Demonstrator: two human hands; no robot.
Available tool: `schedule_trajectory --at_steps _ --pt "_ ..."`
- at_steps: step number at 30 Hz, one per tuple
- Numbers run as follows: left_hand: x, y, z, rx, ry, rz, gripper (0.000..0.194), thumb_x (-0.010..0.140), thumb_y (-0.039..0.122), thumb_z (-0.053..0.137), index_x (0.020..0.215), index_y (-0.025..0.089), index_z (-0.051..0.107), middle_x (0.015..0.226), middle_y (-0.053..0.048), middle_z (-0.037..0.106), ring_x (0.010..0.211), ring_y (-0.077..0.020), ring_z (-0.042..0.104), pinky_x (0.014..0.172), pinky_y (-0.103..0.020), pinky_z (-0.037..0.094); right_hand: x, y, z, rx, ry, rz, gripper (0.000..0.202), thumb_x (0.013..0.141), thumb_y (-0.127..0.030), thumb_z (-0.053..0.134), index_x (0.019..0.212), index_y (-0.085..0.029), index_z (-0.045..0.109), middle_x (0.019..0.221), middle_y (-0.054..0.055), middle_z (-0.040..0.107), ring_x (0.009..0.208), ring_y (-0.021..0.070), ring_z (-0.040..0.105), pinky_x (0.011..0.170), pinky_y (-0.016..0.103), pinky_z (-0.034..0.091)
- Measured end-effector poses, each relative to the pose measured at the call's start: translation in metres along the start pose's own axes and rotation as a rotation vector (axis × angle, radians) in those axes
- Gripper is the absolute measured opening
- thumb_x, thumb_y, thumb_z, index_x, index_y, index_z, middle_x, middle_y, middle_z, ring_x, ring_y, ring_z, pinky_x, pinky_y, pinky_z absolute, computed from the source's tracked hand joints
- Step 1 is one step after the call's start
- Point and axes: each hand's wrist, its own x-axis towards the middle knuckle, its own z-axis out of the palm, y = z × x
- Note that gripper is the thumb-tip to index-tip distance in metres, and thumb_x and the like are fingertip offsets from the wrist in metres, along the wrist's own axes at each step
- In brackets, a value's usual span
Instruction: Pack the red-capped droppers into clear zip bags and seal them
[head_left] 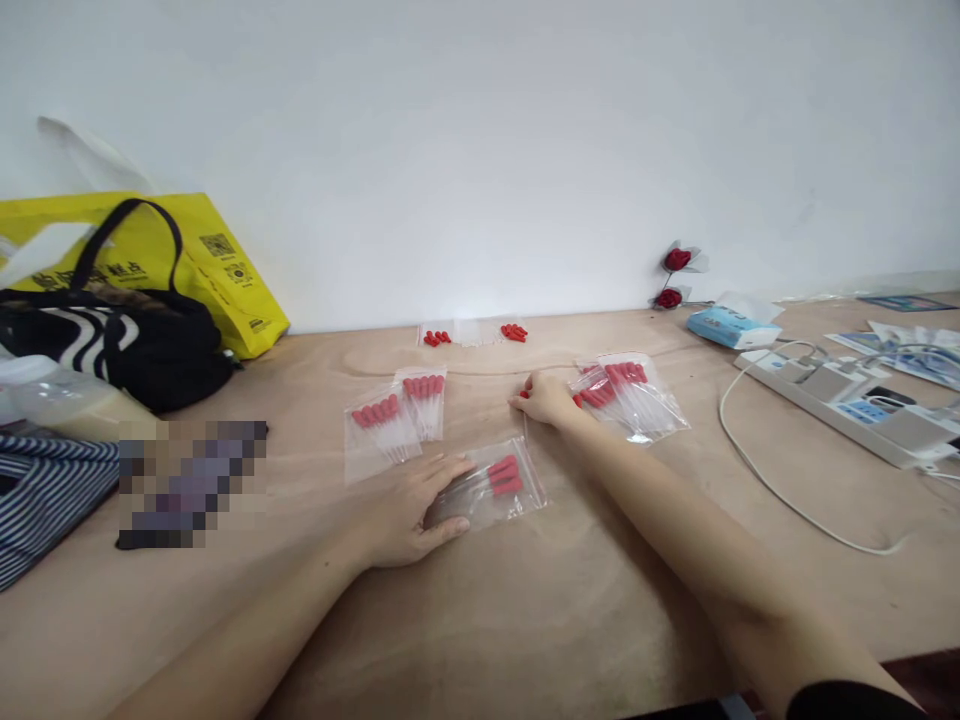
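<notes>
A clear zip bag [480, 490] with a few red-capped clear sticks lies flat in front of me. My left hand [420, 505] rests at its left end, fingers stretched over the plastic and thumb apart. Farther forward and to the right, my right hand [551, 398] has its fingers bent together at a red-capped stick [527, 384]; its lower part is hidden. Close to the right wrist lie bagged red-capped sticks [626, 373], some partly covered by the forearm. Two more bags [379, 415] [425, 390] of such sticks lie to the left.
Against the wall are small bags with red pieces [437, 338] [514, 332]. On the right are a tissue pack [731, 327], red artificial roses [677, 260] and a power strip [847, 405] with a looping cable. On the left stand a yellow bag [247, 300] and a black bag [180, 350].
</notes>
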Motion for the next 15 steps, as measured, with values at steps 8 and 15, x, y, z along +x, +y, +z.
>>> schedule_trajectory --at_steps 8,15 --pt "0.0 0.001 0.0 -0.005 0.002 0.003 0.055 0.08 0.041 0.048 0.129 0.026 0.031 0.132 -0.007 0.04 0.121 -0.0272 0.036 0.099 -0.047 0.031 -0.022 0.024 -0.028 0.374 0.151 -0.07 0.017 0.078 -0.027 0.044 0.089 -0.016 0.051 0.076 0.002 0.06 0.061 0.0104 0.057 0.057 0.023 0.044" --pt "0.002 0.002 -0.001 -0.004 0.013 0.012 0.054 0.079 0.042 0.049 0.129 0.027 0.032 0.132 -0.006 0.04 0.119 -0.0266 0.038 0.098 -0.045 0.032 -0.071 0.042 -0.029 0.996 0.305 -0.028 0.033 0.07 -0.046 0.055 0.087 -0.019 0.044 0.068 -0.003 0.053 0.049 0.0061 0.05 0.047 0.021 0.042"
